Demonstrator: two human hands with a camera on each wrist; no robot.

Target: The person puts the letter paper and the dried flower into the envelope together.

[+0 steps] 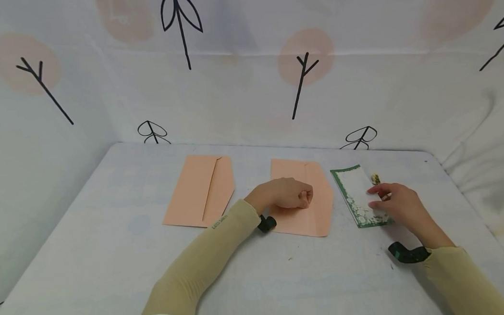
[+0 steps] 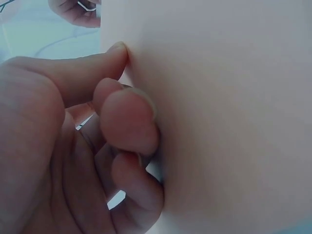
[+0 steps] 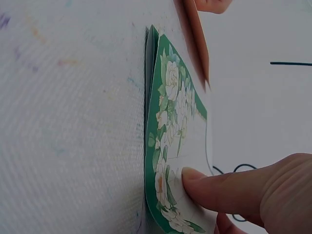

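My left hand (image 1: 290, 192) rests with curled fingers on the right-hand peach envelope (image 1: 321, 220). In the left wrist view its thumb and bent fingers (image 2: 129, 122) are right at the pale envelope surface (image 2: 234, 122). My right hand (image 1: 400, 206) reaches over a white card with a green floral border (image 1: 353, 190). Its thumb and index finger are stretched out, with a gap between their tips. Close up in the right wrist view, the thumb (image 3: 209, 187) touches the face of the card (image 3: 168, 126), which shows more than one layer at its corner.
Another peach envelope (image 1: 189, 195) lies to the left, its flap side up. A small gold-coloured piece (image 1: 375, 178) sits just beyond my right fingers. Dark wrist mounts (image 1: 407, 253) show at both wrists. A patterned cloth wall (image 1: 230, 91) rises behind the white table (image 1: 89, 264).
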